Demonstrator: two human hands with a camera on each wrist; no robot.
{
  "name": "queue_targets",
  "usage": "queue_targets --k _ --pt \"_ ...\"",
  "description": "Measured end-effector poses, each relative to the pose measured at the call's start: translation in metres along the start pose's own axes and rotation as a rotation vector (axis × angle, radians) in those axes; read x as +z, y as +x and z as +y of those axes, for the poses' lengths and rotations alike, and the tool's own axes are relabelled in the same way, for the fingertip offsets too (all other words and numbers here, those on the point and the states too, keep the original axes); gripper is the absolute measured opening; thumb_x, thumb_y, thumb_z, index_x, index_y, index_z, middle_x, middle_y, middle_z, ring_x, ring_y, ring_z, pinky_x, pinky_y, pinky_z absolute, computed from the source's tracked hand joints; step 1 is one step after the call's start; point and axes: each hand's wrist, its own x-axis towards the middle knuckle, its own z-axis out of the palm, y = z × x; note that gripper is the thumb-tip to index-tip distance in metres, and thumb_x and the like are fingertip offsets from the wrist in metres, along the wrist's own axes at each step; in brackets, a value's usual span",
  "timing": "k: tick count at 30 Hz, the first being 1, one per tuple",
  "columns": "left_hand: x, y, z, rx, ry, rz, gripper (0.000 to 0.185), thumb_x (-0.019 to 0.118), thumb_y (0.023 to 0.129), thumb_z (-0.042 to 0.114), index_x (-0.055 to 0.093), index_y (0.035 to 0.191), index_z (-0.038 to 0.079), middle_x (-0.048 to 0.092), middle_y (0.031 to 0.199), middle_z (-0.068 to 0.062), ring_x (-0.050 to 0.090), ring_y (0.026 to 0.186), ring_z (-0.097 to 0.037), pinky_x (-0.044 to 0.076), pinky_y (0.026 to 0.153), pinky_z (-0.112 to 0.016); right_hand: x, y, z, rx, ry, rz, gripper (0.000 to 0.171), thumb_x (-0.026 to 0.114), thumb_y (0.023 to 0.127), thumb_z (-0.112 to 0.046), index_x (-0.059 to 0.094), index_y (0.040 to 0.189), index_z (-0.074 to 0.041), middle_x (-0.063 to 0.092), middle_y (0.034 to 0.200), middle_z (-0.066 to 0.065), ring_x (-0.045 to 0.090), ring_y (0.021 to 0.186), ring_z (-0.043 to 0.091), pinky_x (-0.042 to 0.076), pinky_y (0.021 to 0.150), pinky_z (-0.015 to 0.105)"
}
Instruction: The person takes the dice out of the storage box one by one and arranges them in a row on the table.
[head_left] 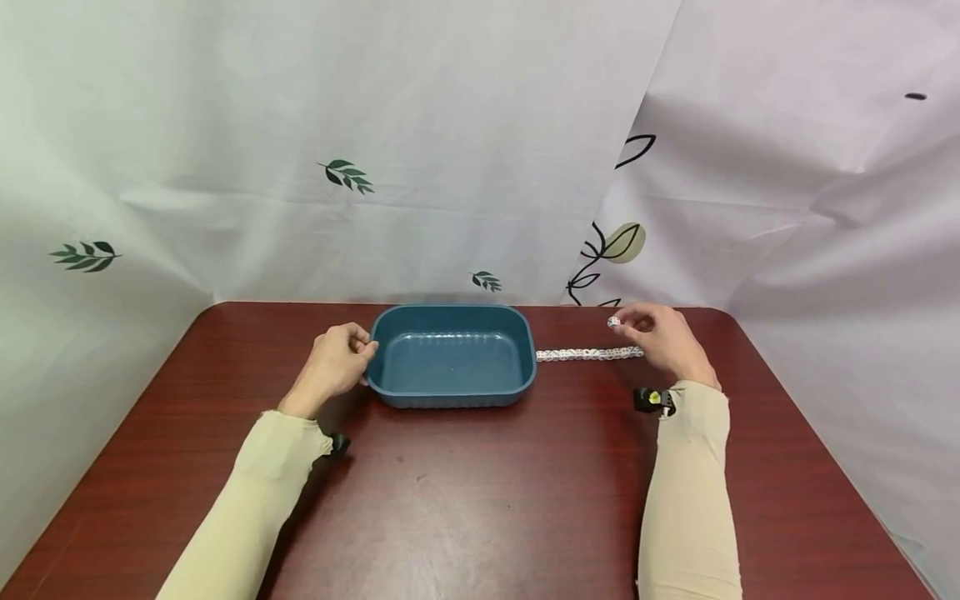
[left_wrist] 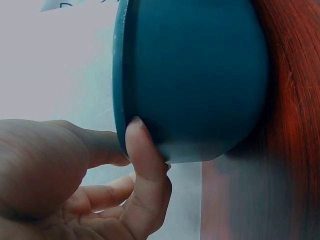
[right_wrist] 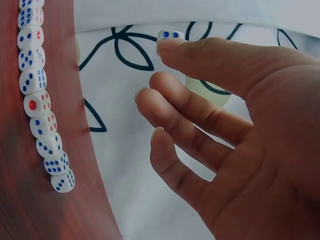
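My left hand [head_left: 335, 363] pinches the left rim of a blue plastic basin [head_left: 450, 401]. In the left wrist view the thumb and a bent finger [left_wrist: 145, 152] grip the basin's edge from either side. A white die [head_left: 614, 322] is pinched at the fingertips of my right hand [head_left: 666, 342], raised above the table. Blue pips show on that die [right_wrist: 171, 35] in the right wrist view, beside the thumb, while the other fingers are loosely bent. Below it runs a straight row of white dice [head_left: 588, 354] with red and blue pips, reaching from the basin's right side toward the hand.
The dark red wooden table [head_left: 450, 500] bears the basin and the dice row. White cloth [head_left: 450, 150] printed with leaves hangs close behind the table's far edge and along its sides. The basin's inside floor shows bare.
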Motion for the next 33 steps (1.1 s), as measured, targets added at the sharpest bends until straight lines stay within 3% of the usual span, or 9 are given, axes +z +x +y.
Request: queue_targets --k 20,28,33 --pt "0.001 0.001 0.0 0.022 0.002 0.005 0.022 0.058 0.103 0.013 0.06 0.109 -0.008 0.062 0.089 -0.017 0.069 0.057 -0.023 0.058 0.058 -0.029 -0.004 -0.013 0.042 0.078 -0.027 0.034 0.017 0.068 0.098 -0.021 0.074 0.11 -0.009 0.072 0.092 0.011 0.061 0.085 0.021 0.046 0.078 0.034" --pt "0.001 0.002 0.0 0.018 -0.003 0.004 0.022 0.058 0.103 0.013 0.06 0.111 -0.008 0.062 0.09 -0.017 0.068 0.058 -0.024 0.059 0.059 -0.03 -0.006 -0.016 0.056 0.146 -0.037 0.047 0.02 0.069 0.097 -0.023 0.074 0.109 -0.008 0.072 0.089 0.01 0.056 0.08 0.02 0.043 0.071 0.031" --pt "0.001 0.001 -0.001 0.014 0.004 -0.002 0.023 0.057 0.103 0.014 0.06 0.111 -0.008 0.063 0.09 -0.017 0.069 0.058 -0.023 0.059 0.059 -0.029 -0.002 -0.015 0.065 0.217 -0.038 0.012 0.022 0.07 0.097 -0.024 0.074 0.11 -0.007 0.073 0.089 0.009 0.059 0.077 0.017 0.045 0.069 0.03"
